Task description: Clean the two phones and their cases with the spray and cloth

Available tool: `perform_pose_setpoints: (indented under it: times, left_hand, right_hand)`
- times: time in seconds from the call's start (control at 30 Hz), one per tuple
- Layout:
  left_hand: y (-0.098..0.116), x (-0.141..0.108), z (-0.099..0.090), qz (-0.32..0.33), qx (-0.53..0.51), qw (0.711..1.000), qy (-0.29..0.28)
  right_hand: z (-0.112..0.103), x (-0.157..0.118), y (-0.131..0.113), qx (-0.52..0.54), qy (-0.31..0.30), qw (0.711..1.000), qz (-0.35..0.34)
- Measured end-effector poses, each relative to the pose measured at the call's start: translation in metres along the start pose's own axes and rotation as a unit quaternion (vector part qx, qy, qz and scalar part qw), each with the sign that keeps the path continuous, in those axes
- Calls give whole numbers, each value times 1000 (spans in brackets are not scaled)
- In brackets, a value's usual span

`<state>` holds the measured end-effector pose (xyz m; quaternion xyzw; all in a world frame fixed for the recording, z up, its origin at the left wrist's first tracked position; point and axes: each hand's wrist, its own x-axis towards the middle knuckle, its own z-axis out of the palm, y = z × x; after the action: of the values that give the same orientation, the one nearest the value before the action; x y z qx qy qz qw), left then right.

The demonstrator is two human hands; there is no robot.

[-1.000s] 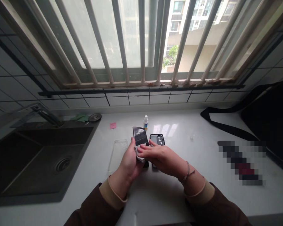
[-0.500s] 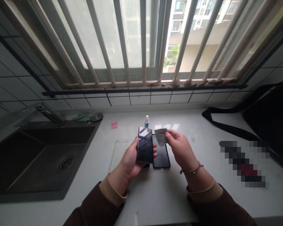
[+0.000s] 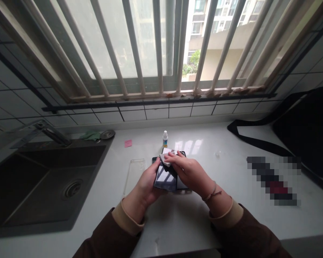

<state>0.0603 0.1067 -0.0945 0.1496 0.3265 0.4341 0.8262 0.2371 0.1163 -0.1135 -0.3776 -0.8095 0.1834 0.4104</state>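
Note:
My left hand point(image 3: 144, 184) grips a dark smartphone point(image 3: 165, 180) along its left edge, screen up, above the counter. Window bars reflect in its glass. Over the phone's upper end, my right hand point(image 3: 191, 170) presses a folded pale grey cloth point(image 3: 165, 160) with its fingers. Beneath and to the right lies another dark phone-like device point(image 3: 181, 185), mostly covered by the held phone and my right hand. A small white-capped bottle point(image 3: 165, 139) stands just behind. Left of my hands lies a clear phone case point(image 3: 134, 173).
A dark sink point(image 3: 72, 188) with a faucet point(image 3: 54, 134) takes up the left side. A pink note point(image 3: 128, 143) lies on the counter point(image 3: 150, 225). At the right are a black bag point(image 3: 307, 132) with its strap and a pixelated item point(image 3: 274, 182). Window bars rise behind.
My right hand has brought the cloth leftward and down onto the phone's screen. The held phone sits slightly lower, and the view has shifted a little.

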Motion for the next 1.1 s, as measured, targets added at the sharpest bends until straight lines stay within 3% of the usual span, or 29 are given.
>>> perform_pose_setpoints:
  times: [0.3, 0.5, 0.6, 0.7, 0.77, 0.83, 0.9, 0.97, 1.03, 1.1]
  left_hand:
    - [8, -1, 1, -34, -62, 997, 33]
    - [20, 2, -2, 7, -124, 989, 85]
    - [24, 3, -4, 30, -117, 987, 109]
    - [25, 2, -3, 50, -72, 991, 103]
    - [25, 0, 0, 59, -49, 992, 102]
    - [23, -2, 2, 49, -28, 994, 96]
    - [21, -4, 3, 12, -4, 997, 79]
    - [17, -5, 2, -31, 22, 997, 66]
    - [13, -6, 1, -63, 42, 995, 63]
    - [10, -5, -1, -71, 44, 995, 52]
  right_hand:
    - [-3, -3, -15, 79, -60, 994, -56]
    - [-12, -3, -24, 144, -120, 980, -62]
    - [-17, 0, -27, 203, -139, 969, -27]
    - [-20, 3, -25, 309, -147, 936, 78]
    - [-21, 5, -18, 357, -99, 914, 163]
    - [-21, 5, -8, 345, 17, 909, 231]
    - [-19, 4, 1, 274, 147, 912, 269]
    - [-17, 3, 6, 183, 221, 920, 266]
    - [-14, 1, 6, 107, 223, 943, 225]
    - [-10, 0, 3, 66, 174, 969, 162]
